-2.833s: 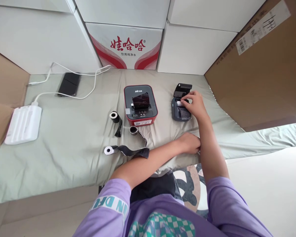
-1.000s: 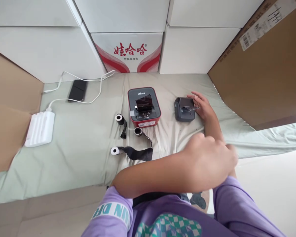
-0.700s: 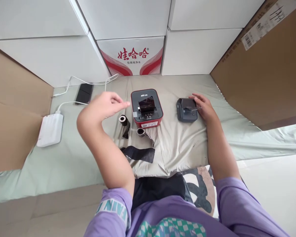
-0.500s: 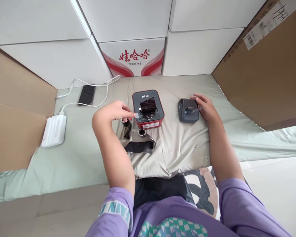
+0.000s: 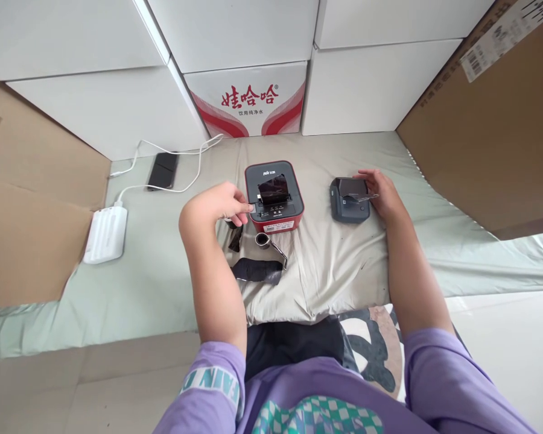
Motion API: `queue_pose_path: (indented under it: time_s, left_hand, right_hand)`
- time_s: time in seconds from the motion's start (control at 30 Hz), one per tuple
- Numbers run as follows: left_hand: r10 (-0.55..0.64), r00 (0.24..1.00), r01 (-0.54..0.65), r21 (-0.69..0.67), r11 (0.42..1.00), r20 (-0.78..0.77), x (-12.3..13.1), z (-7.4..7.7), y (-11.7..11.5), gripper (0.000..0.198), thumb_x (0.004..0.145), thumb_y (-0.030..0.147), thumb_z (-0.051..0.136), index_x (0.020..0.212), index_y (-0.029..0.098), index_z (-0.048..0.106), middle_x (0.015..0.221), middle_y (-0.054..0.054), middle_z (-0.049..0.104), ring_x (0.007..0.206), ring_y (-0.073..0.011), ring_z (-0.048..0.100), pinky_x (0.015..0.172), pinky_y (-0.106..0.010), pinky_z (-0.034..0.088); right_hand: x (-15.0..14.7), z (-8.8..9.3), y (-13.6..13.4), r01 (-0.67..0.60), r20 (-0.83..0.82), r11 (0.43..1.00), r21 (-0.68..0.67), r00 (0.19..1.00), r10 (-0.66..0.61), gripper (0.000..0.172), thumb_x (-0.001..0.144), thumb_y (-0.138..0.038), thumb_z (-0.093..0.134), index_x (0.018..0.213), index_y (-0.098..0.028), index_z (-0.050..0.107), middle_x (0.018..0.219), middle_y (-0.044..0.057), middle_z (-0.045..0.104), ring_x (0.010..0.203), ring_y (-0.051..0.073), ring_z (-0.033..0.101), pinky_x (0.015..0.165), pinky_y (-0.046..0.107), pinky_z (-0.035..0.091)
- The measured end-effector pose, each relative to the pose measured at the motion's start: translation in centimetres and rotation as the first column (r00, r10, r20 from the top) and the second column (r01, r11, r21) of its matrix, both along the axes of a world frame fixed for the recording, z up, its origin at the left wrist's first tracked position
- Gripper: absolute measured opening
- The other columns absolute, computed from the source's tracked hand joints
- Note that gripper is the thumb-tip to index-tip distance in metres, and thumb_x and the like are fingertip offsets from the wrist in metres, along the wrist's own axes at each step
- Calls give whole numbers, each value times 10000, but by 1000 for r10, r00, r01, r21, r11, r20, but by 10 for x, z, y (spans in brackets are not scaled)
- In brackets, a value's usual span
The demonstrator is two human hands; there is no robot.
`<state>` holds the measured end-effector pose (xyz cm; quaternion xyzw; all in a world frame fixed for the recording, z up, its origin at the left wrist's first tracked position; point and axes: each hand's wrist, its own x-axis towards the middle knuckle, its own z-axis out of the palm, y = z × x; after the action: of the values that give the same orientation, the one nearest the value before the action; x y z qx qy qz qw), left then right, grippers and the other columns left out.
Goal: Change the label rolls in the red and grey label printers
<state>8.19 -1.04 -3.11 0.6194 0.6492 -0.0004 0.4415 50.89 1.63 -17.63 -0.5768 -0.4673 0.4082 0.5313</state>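
My left hand [image 5: 235, 205] is bent at the wrist, thumb and forefinger pinched together at the left edge of a red and black printer [image 5: 278, 223]. A small pale label [image 5: 254, 209] shows at those fingertips. Dark film stands up from the printer's top slot. My right hand [image 5: 382, 193] curls round the right side of a small dark grey printer [image 5: 349, 214], its thumb partly hidden. A dark glossy strip [image 5: 359, 197] with a clear tip sticks out from the grey printer towards that hand.
In front of the red printer lie a curled roll end [image 5: 263, 240], a flat dark strip [image 5: 259, 270] and a dark scrap [image 5: 236, 240]. Leftward are a phone [image 5: 163, 171] and a white power bank [image 5: 105, 235] with a cable. Cardboard boxes [image 5: 493, 150] flank the cloth-covered surface.
The view has shifted slightly. My left fingertips have come closer against the printer's edge, and less of the pale label shows. My right hand stays at the grey printer.
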Motion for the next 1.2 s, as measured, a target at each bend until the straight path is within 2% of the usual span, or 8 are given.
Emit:
queue_pose_path:
  time_s: [0.13,0.33,0.53,0.7,0.83,0.93,1.03,1.2]
  left_hand:
    - [-5,1000,5,-1,1000,-16,6,-2,0,224,804,334,782,707,212,621,687,-37,770,700,-209,753,703,-310,515]
    - [-83,996,83,6,997,-34,8,-6,7,260,820,347,774,643,217,635,714,-35,776,687,-198,745,652,-297,476]
    - [-73,990,79,43,996,-119,18,7,0,266,856,340,748,638,220,652,716,-31,783,705,-191,744,678,-284,503]
    - [9,979,41,241,970,-204,17,37,-19,297,893,432,702,673,235,664,789,-26,800,754,-214,736,723,-312,504]
    - [97,976,18,508,861,-197,-18,54,-58,241,876,525,697,886,288,740,921,-38,805,852,-270,735,767,-358,512]
    - [84,966,65,546,835,-243,-57,36,-103,406,794,621,740,1081,334,740,1100,-42,795,1000,-319,738,788,-376,536]
    - [-63,947,170,325,930,-316,-83,-4,-148,598,780,605,733,1325,369,667,1404,-37,694,1127,-343,729,826,-389,567]
    - [-126,964,166,162,973,-233,-83,-60,-189,546,902,480,589,1436,364,574,1468,-43,628,1236,-308,699,894,-379,595]
  right_hand:
    - [0,-1,3,-10,-28,1000,-10,1000,9,696,874,-899,437,1050,-285,715,1133,81,796,1158,297,739,1020,473,613]
    - [-1,-5,9,36,-60,999,4,998,-35,724,857,-935,415,1002,-296,722,1070,72,811,1129,296,746,1015,469,613]
    - [1,-8,11,36,-67,999,6,997,-36,786,839,-969,367,1005,-284,715,1081,88,802,1120,294,744,1002,465,619]
    - [2,-6,11,35,-33,999,19,999,-34,780,837,-971,349,992,-290,697,1063,101,787,1129,307,733,968,476,630]
    - [2,-2,8,5,14,1000,15,1000,-5,808,808,-996,317,986,-296,679,1051,113,770,1122,312,725,929,473,634]
    - [2,-2,8,-3,26,1000,12,1000,3,804,798,-997,327,993,-300,675,1048,113,762,1103,308,722,921,472,632]
    - [3,-4,9,0,6,1000,11,1000,0,784,807,-988,348,991,-301,679,1049,110,764,1111,308,720,927,473,629]
    - [2,-7,11,25,-39,1000,13,999,-24,787,814,-988,373,999,-295,696,1054,94,780,1137,307,722,975,486,623]
